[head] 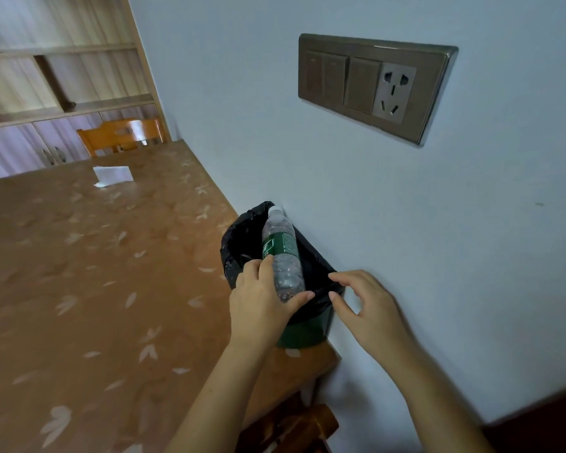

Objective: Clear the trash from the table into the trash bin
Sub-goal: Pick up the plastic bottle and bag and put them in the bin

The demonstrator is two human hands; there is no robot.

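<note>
A small green trash bin (pixel 303 333) lined with a black bag stands on the table's right edge against the wall. My left hand (pixel 262 305) grips the base of a clear plastic bottle (pixel 281 253) with a green label and white cap, held over the bin's mouth with the cap pointing away from me. My right hand (pixel 370 305) hovers at the bin's right rim, fingers spread and curled, holding nothing. A white crumpled paper (pixel 111 175) lies far back on the table.
The brown table (pixel 95 273) has a leaf-patterned cover. A pale wall with a switch and socket panel (pixel 373 86) runs along the right. A wooden chair (pixel 121 136) stands behind the table, another chair back (pixel 294 429) is near me, and shelves stand at the back left.
</note>
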